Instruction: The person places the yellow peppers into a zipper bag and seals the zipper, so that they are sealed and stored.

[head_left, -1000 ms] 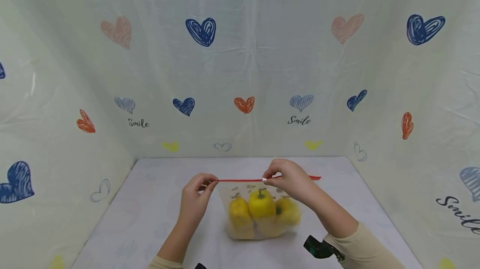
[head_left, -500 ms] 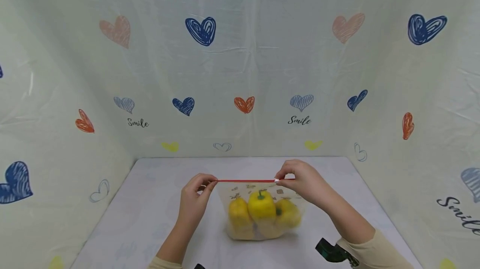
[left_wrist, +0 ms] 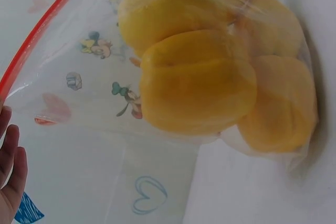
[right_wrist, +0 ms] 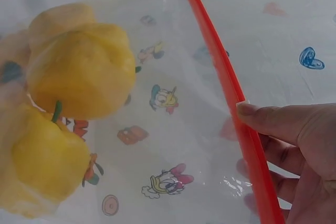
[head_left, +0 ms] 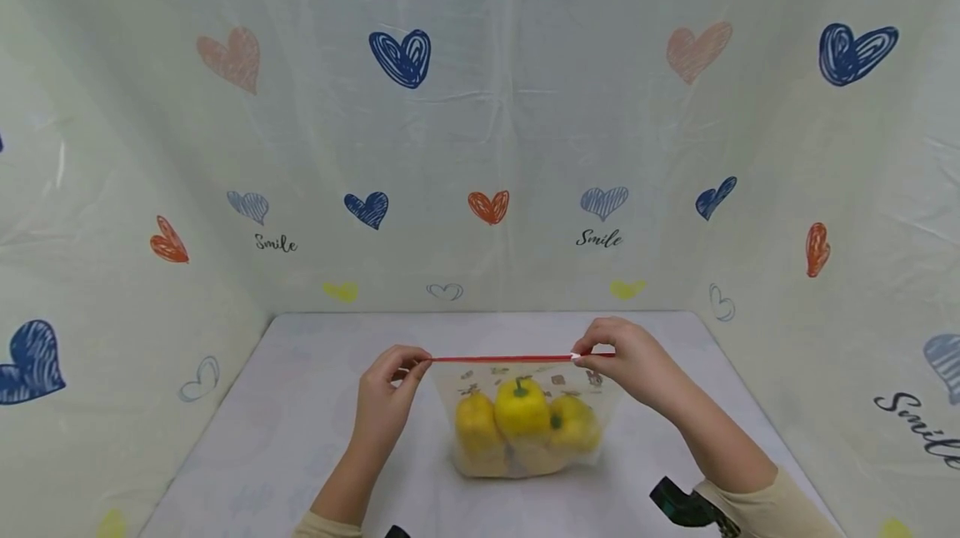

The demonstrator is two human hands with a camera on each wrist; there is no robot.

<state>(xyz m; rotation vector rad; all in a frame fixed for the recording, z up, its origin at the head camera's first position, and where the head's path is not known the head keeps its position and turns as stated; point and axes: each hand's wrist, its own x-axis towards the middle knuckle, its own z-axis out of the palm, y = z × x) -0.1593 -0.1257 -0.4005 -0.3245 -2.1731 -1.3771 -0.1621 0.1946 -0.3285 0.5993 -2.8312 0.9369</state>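
Note:
A see-through zip bag (right_wrist: 184, 156) with printed cartoon figures stands on the table, its red zip strip (head_left: 502, 359) stretched level along the top. Inside it lie several yellow bell peppers (head_left: 522, 413), one with its green stem upward. At the strip's left end, my left hand (head_left: 390, 392) pinches the corner between thumb and fingers. My right hand (head_left: 626, 361) pinches the small white slider (head_left: 575, 356) near the strip's right end. In the right wrist view the right thumb presses on the slider, with the other fingers behind the red strip.
The white-covered table (head_left: 300, 413) reaches back to a pale curtain (head_left: 487, 130) printed with hearts and "Smile", which also hangs at both sides. A dark wrist-worn device (head_left: 686, 505) sits at the right sleeve (head_left: 765, 509).
My right hand has slid the white slider rightward along the red strip, from past its middle to near the right end. My left hand holds its corner almost still.

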